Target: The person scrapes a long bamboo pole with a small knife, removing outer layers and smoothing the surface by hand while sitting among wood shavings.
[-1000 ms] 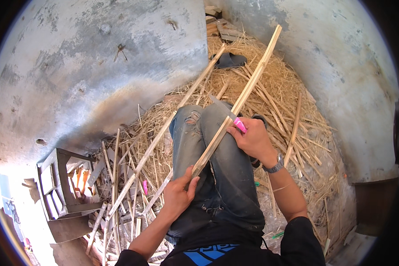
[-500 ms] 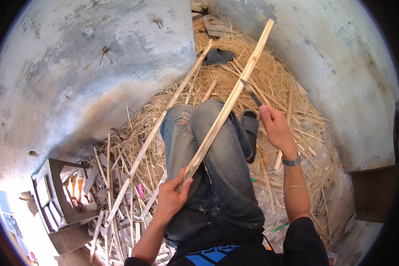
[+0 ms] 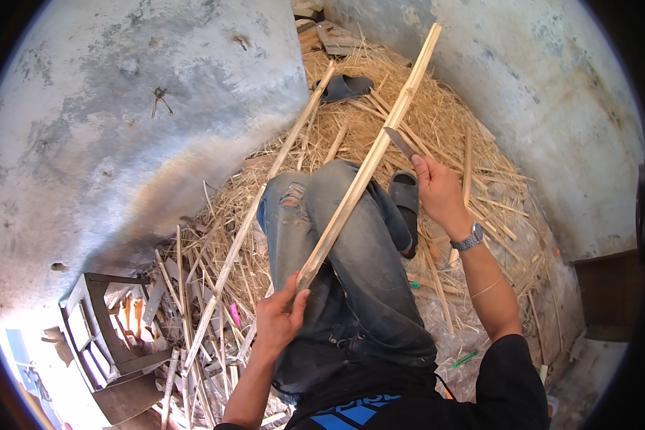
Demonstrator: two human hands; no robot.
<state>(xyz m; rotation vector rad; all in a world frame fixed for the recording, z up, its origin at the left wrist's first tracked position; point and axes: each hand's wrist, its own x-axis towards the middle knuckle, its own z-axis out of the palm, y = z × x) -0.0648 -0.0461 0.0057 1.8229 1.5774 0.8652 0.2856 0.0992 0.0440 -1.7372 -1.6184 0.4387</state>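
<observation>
A long pale strip of split wood (image 3: 365, 168) slants across my thighs, its far end raised toward the wall at the upper right. My left hand (image 3: 278, 322) is closed around the strip's near end, close to my lap. In my right hand (image 3: 441, 193) is a knife (image 3: 398, 142), its handle hidden by my fingers. The blade's tip meets the strip's right edge, well beyond my knees. Another long strip (image 3: 229, 259) lies to the left of my legs.
Shavings (image 3: 437, 118) and loose strips cover the floor. A dark slipper (image 3: 346, 87) lies at the far side. Grey walls (image 3: 193, 86) rise on the left and right. A dark frame (image 3: 115, 337) stands at the lower left. A green object (image 3: 465, 359) lies at the lower right.
My right hand and the knife have moved slightly up and left, and the blade now shows flatter against the strip. My left hand keeps its hold. The whole view has shifted a little.
</observation>
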